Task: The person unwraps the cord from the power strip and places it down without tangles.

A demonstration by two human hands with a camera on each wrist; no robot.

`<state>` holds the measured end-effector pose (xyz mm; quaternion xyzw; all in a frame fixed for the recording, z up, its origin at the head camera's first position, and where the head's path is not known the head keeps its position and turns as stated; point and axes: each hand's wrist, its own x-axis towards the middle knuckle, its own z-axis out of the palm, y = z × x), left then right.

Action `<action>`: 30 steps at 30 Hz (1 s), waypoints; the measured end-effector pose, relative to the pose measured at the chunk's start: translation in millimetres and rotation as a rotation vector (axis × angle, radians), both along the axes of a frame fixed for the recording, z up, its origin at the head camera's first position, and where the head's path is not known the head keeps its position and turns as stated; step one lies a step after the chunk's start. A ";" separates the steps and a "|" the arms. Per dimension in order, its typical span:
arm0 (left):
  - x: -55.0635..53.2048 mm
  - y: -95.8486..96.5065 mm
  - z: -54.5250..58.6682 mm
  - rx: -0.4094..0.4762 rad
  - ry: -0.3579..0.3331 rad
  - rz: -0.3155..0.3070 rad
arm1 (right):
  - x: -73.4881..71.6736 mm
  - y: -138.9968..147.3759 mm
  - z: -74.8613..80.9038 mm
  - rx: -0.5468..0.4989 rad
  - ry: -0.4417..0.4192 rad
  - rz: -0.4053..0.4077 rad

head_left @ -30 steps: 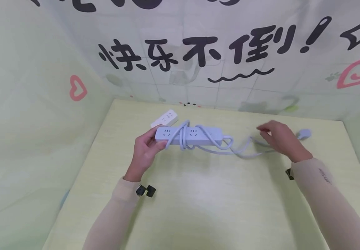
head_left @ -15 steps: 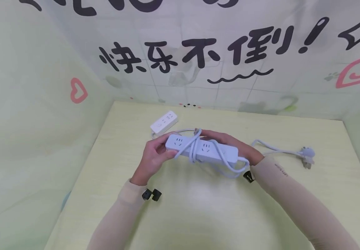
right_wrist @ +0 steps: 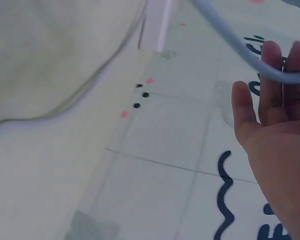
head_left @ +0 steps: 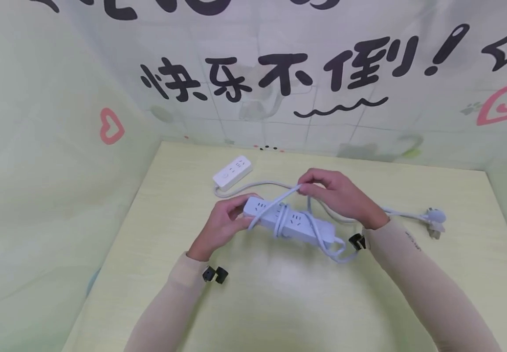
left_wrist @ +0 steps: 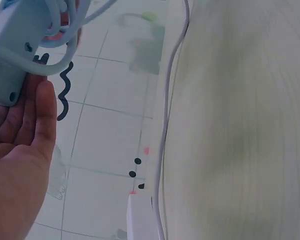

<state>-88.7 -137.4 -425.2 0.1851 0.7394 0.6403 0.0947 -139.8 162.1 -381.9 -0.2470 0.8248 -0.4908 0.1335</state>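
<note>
A long pale-blue power strip (head_left: 295, 225) has its own cord wound around its body. My left hand (head_left: 221, 222) grips its left end, thumb in front and fingers behind; in the left wrist view the fingers lie under the strip (left_wrist: 15, 55). A loop of the cord (head_left: 279, 198) is drawn up from the strip, and my right hand (head_left: 334, 193) pinches it between thumb and fingers above the strip's middle. In the right wrist view the cord (right_wrist: 240, 47) crosses the fingers of that hand.
A smaller white power strip (head_left: 232, 172) lies at the back left of the table (head_left: 279, 303), its grey cord (head_left: 262, 183) running right behind the hands. Two plugs (head_left: 435, 215) lie close together at the right. A printed curtain (head_left: 279, 122) hangs behind the table.
My right hand came in from the right, reached behind the strip and now pulls a cord loop up off it. The strip has shifted right and toward me, its right end tilted nearer.
</note>
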 end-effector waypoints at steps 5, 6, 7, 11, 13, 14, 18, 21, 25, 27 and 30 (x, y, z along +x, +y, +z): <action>-4.2 2.0 -8.7 -0.084 0.056 0.082 | 17.2 0.5 26.6 -0.074 0.199 0.054; -4.8 2.2 -9.3 -0.087 0.067 0.107 | 22.8 -0.9 30.2 -0.076 0.250 0.095; -5.6 2.1 -9.6 -0.089 0.073 0.133 | 28.9 -2.5 33.0 -0.070 0.300 0.139; -8.6 1.6 -6.5 -0.078 0.095 0.207 | 52.0 -8.5 34.7 0.036 0.502 0.307; -10.1 -0.1 -4.4 -0.075 0.116 0.226 | 61.1 -9.5 31.9 0.111 0.586 0.342; -10.3 -1.5 -2.8 -0.073 0.126 0.236 | 64.5 -9.3 29.9 0.140 0.613 0.349; -11.8 -9.7 2.3 -0.015 0.142 0.310 | 70.3 -4.7 22.1 0.179 0.618 0.335; -11.9 -15.4 6.5 0.076 0.114 0.365 | 68.9 -0.6 14.6 0.178 0.573 0.324; -9.0 -19.8 14.0 0.168 0.102 0.363 | 60.8 2.8 2.1 0.267 0.503 0.297; -5.8 -20.5 19.2 0.205 0.119 0.325 | 53.9 5.3 -3.1 0.332 0.478 0.251; -1.0 -20.9 26.6 0.246 0.153 0.223 | 41.9 12.1 -6.1 0.374 0.455 0.145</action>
